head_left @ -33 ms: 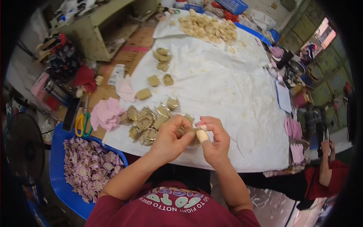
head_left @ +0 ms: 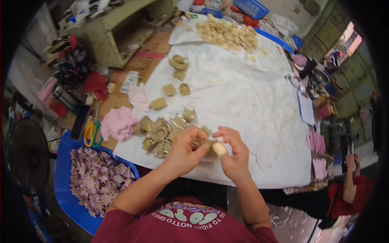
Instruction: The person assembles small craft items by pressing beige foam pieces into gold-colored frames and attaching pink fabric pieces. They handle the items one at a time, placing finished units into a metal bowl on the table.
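Observation:
At the near edge of the white-covered table (head_left: 259, 121), my left hand (head_left: 184, 152) and my right hand (head_left: 234, 158) meet, fingers pinched together. Between them is a small olive-brown piece (head_left: 209, 153), mostly hidden by the fingers; its kind I cannot make out. Pale covers wrap my right thumb and one right finger. Just left of my left hand lies a heap of olive-brown pieces (head_left: 158, 131) with shiny, clear-looking wrapping. Farther up the cloth are several loose olive-brown blocks (head_left: 158, 103).
Pink cloth pieces (head_left: 117, 123) and green-and-yellow scissors (head_left: 93, 131) lie at left. Below them stands a blue tub (head_left: 63, 190) of small purple-and-brown packets (head_left: 97, 178). Pale round pieces (head_left: 229, 34) are heaped at the far end. Another person (head_left: 350, 190) is at right.
The whole view has shifted slightly, so the table sits a little lower and farther right. Both hands stay pinched together at the same place, with only small finger movement.

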A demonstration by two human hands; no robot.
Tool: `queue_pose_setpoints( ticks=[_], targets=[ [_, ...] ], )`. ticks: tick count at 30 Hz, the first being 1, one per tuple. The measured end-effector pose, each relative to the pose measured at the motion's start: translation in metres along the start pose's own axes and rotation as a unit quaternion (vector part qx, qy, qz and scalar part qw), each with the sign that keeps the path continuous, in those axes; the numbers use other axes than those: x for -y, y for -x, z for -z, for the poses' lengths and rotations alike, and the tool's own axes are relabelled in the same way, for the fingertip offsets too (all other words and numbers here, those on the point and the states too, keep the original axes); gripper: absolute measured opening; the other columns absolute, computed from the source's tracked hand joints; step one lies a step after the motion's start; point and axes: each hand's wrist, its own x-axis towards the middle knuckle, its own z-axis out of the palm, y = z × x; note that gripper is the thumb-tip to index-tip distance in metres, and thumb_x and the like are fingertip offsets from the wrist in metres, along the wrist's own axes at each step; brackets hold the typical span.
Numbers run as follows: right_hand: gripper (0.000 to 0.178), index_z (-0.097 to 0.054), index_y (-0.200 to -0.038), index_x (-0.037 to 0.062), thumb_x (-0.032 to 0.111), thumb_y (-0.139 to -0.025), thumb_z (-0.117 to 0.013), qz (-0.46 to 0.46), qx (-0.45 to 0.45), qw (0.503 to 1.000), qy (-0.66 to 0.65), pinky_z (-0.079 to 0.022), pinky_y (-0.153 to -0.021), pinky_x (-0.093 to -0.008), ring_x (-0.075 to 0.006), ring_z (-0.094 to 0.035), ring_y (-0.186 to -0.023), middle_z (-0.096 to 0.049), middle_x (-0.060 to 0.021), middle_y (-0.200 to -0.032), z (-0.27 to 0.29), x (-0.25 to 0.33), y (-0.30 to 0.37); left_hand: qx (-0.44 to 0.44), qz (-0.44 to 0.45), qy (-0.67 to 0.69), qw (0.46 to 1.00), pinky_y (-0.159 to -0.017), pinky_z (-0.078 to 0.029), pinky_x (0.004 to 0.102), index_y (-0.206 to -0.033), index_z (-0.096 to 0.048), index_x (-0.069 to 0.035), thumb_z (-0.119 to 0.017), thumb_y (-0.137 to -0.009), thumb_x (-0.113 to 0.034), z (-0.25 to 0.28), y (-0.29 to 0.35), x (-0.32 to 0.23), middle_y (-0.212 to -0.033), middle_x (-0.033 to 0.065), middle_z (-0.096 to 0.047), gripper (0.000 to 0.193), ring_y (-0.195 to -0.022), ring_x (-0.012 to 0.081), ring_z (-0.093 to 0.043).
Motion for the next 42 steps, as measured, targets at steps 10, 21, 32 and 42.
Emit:
queue_pose_setpoints(
  ticks=[10, 21, 32, 42],
  targets=[
    [0.007, -0.058, -0.081, 0.0019, -0.002, -0.077, -0.061, -0.071, -0.013, 0.996, -0.042, -0.041, -0.095, -0.0418, -0.032, -0.054, -0.111, -0.064, -0.012, -0.106, 0.002, 0.0, 0.006, -0.024, -0.254, -0.409, 0.876, -0.065, -0.052, 0.0348, -0.109, -0.054, -0.005, -0.065, -0.084, -0.009, 0.002, -0.003, 0.003, -0.104, 0.0122, -0.054, 0.027, -0.078, 0.0279, -0.064],
    [0.033, -0.058, -0.117, -0.0013, 0.017, -0.091, -0.054, -0.069, -0.151, 0.982, -0.086, -0.038, -0.101, -0.044, -0.0305, -0.048, -0.122, -0.052, -0.0131, -0.133, -0.028, 0.025, 0.015, 0.074, 0.097, 0.417, 0.901, -0.077, -0.052, 0.0372, -0.146, -0.023, -0.009, -0.04, -0.1, -0.03, -0.001, 0.001, 0.011, -0.11, 0.0143, -0.058, 0.053, -0.095, 0.0245, -0.061],
    [0.048, -0.045, -0.133, -0.0057, 0.021, -0.094, -0.051, -0.155, -0.039, 0.911, -0.379, -0.045, -0.056, -0.0185, -0.0107, -0.059, -0.091, -0.051, -0.0146, -0.132, -0.041, 0.019, -0.002, -0.074, -0.143, 0.074, 0.984, -0.084, -0.045, 0.0246, -0.146, -0.031, -0.009, -0.042, -0.101, -0.025, -0.026, 0.008, -0.008, -0.12, 0.0065, -0.054, 0.049, -0.103, 0.0098, -0.052],
    [0.047, -0.051, -0.128, -0.0008, 0.021, -0.088, -0.063, -0.137, 0.079, 0.943, -0.293, -0.045, -0.094, -0.0307, -0.0189, -0.057, -0.11, -0.056, -0.0121, -0.125, -0.055, 0.017, -0.016, -0.087, -0.017, 0.177, 0.98, -0.091, -0.041, 0.0237, -0.145, -0.033, -0.007, -0.042, -0.101, -0.026, 0.007, 0.008, -0.017, -0.123, 0.0076, -0.052, 0.049, -0.107, 0.0103, -0.049]
  ],
)
